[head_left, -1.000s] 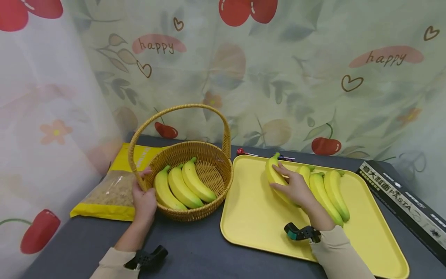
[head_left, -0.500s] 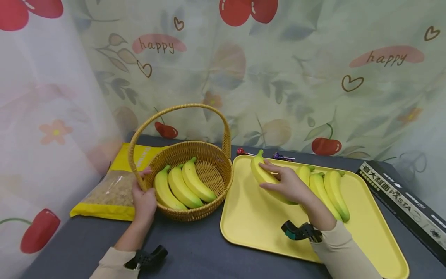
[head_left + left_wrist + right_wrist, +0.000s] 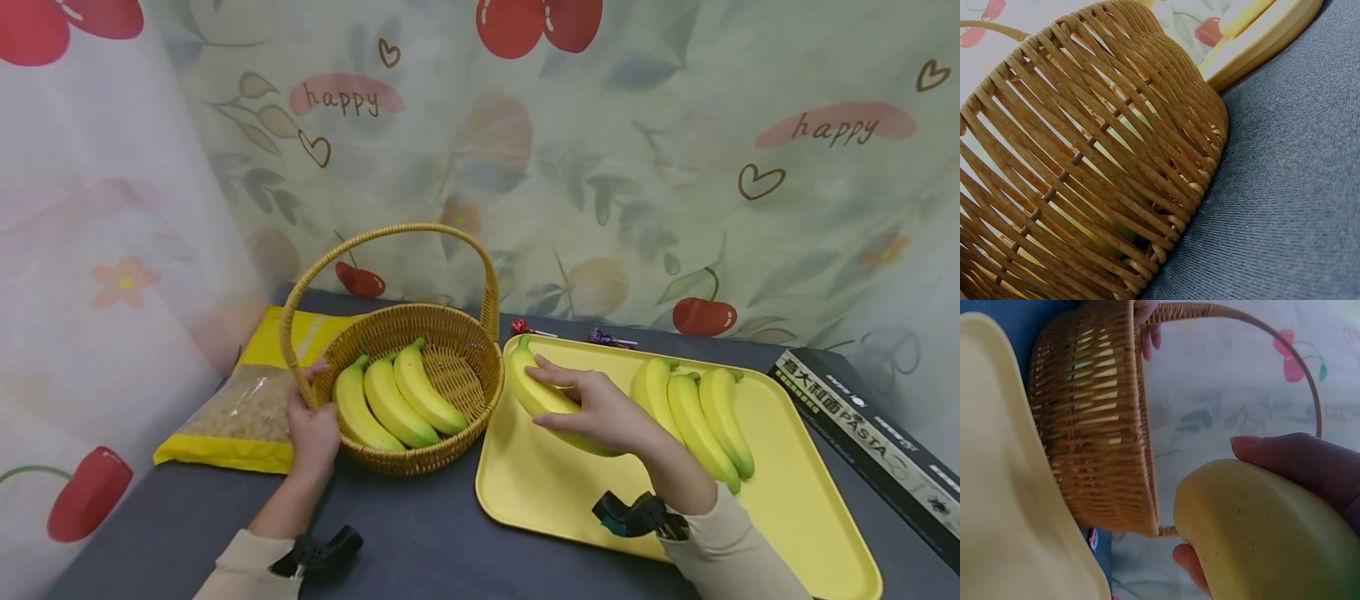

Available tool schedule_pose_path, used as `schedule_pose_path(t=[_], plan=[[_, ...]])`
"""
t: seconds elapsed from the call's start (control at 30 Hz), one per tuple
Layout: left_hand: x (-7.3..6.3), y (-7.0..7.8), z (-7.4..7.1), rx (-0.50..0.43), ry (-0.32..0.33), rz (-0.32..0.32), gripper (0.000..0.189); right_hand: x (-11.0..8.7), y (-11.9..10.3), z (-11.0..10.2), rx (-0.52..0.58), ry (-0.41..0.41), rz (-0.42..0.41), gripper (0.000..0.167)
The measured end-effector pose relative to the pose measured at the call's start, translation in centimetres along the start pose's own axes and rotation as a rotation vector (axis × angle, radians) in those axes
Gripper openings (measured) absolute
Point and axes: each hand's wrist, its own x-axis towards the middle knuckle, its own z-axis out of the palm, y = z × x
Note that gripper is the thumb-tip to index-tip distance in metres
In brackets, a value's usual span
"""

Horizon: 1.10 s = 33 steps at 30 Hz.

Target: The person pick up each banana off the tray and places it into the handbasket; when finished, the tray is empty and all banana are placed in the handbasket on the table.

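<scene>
My right hand grips a yellow banana above the left part of the yellow tray. That same banana fills the lower right of the right wrist view, with a thumb and a fingertip on its sides. At the left, my left hand holds the wicker basket by its rim near the handle's base. Three bananas lie side by side in the basket. Another three bananas rest on the tray, right of my right hand. The left wrist view shows the basket's woven side.
A yellow bag with a clear window lies behind and left of the basket. Lollipops, one red and one purple, lie behind the tray. A long black pasta box lies along the tray's right side. A printed curtain hangs behind.
My right hand has lifted the banana and carried it left across the tray toward the basket. My left hand has stayed on the basket, which has not visibly moved.
</scene>
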Motion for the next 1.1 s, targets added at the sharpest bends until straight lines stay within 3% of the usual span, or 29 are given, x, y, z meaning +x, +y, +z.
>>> schedule_pose_path(t=[0.23, 0.43, 0.8, 1.1], plan=[[0.0, 0.0, -0.1, -0.001, 0.004, 0.000, 0.052, 0.9, -2.0, 0.4, -0.029, -0.084, -0.062, 0.062], [0.1, -0.1, -0.2, 0.008, 0.011, 0.004, 0.052, 3.4, -4.0, 0.7, -0.092, -0.128, -0.115, 0.060], [0.2, -0.4, 0.0, 0.022, 0.010, 0.006, 0.052, 10.4, -4.4, 1.8, -0.138, -0.196, -0.025, 0.057], [0.3, -0.5, 0.0, 0.025, 0.003, 0.003, 0.052, 14.1, -3.9, 3.1, -0.135, -0.224, 0.055, 0.055]])
